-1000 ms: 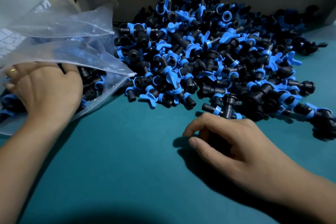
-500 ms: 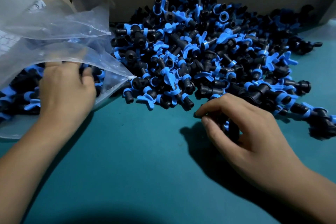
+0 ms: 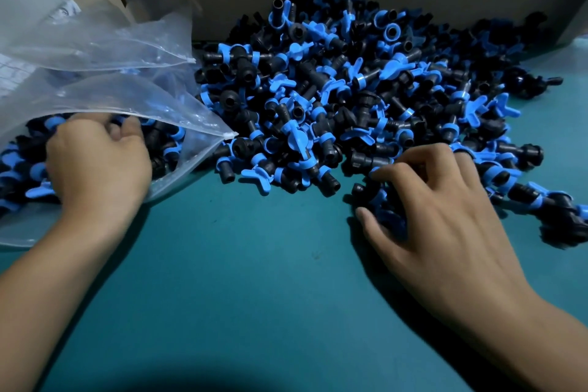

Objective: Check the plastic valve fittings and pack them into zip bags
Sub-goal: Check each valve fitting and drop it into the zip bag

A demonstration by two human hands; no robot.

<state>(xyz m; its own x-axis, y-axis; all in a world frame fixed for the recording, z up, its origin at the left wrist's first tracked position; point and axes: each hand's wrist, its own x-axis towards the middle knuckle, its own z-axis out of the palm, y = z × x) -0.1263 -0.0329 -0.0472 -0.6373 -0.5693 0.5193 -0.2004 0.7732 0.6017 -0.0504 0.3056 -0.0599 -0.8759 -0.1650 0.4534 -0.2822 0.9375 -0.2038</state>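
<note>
Left hand point(image 3: 98, 165) in zip bag point(image 3: 105, 95), right hand point(image 3: 442, 216) over fittings point(image 3: 375, 197), both grips unclear.

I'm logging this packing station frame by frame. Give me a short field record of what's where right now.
surface: teal table
loose stock: pile of black and blue valve fittings, against a grey back wall
bag: clear zip bag, mouth open toward the pile, partly filled with fittings
left hand: inside the bag mouth, fingers curled among the fittings
right hand: at the pile's near edge, fingers curled round several fittings
</note>
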